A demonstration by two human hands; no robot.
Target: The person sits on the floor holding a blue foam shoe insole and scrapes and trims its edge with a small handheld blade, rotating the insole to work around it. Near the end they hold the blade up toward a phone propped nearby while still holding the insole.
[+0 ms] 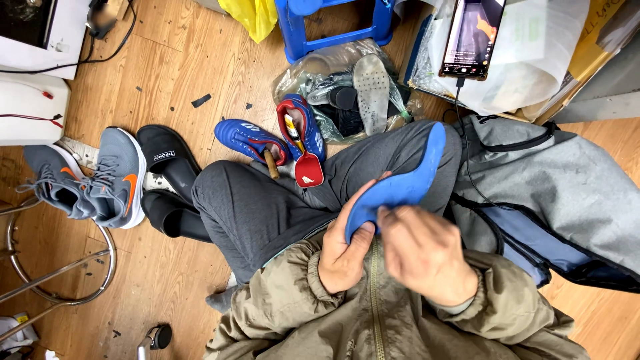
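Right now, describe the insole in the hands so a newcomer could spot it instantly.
Start at the grey-trousered lap in the middle of the view. Just above the olive jacket, the left hand and right hand hold a blue insole by its lower end. Unlike the pale grey insole on the plastic bag, it is bright blue and off the floor.
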